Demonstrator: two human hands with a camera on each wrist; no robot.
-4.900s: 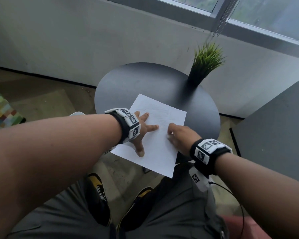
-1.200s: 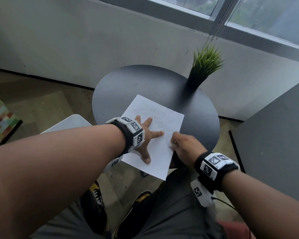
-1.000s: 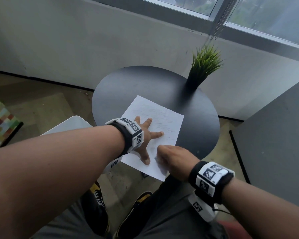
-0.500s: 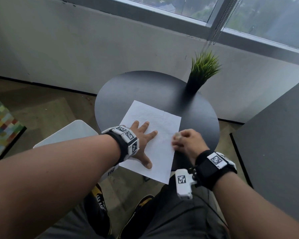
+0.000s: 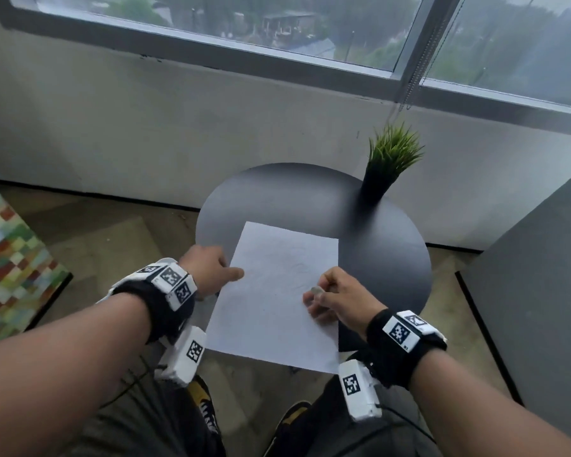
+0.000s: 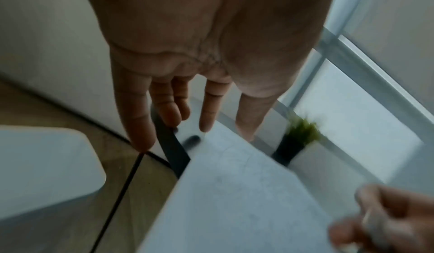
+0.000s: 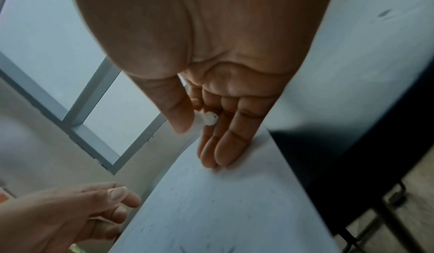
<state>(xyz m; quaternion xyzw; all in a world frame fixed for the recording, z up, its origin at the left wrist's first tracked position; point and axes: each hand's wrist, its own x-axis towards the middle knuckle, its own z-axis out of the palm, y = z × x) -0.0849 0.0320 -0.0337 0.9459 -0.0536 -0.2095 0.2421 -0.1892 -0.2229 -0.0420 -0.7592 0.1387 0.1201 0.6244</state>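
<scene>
A white sheet of paper (image 5: 277,291) lies on a round black table (image 5: 376,242) and overhangs its near edge. My left hand (image 5: 225,272) is at the sheet's left edge. Its thumb lies over the paper (image 6: 234,192) and its fingers (image 6: 140,127) reach out fairly straight past the edge. My right hand (image 5: 323,291) is over the sheet's right side. It pinches a small white eraser (image 7: 207,120) between thumb and fingers. Its outer fingers (image 7: 223,153) rest on the paper (image 7: 223,210).
A small green plant in a black pot (image 5: 389,166) stands at the table's far right. There is a white stool (image 6: 42,164) to the left below the table and a grey panel (image 5: 541,291) to the right. A wall with a window is behind.
My left hand has lifted its flat palm off the paper and moved to the sheet's left edge. The right hand has come in over the paper's right side. The sheet now lies squarer to me.
</scene>
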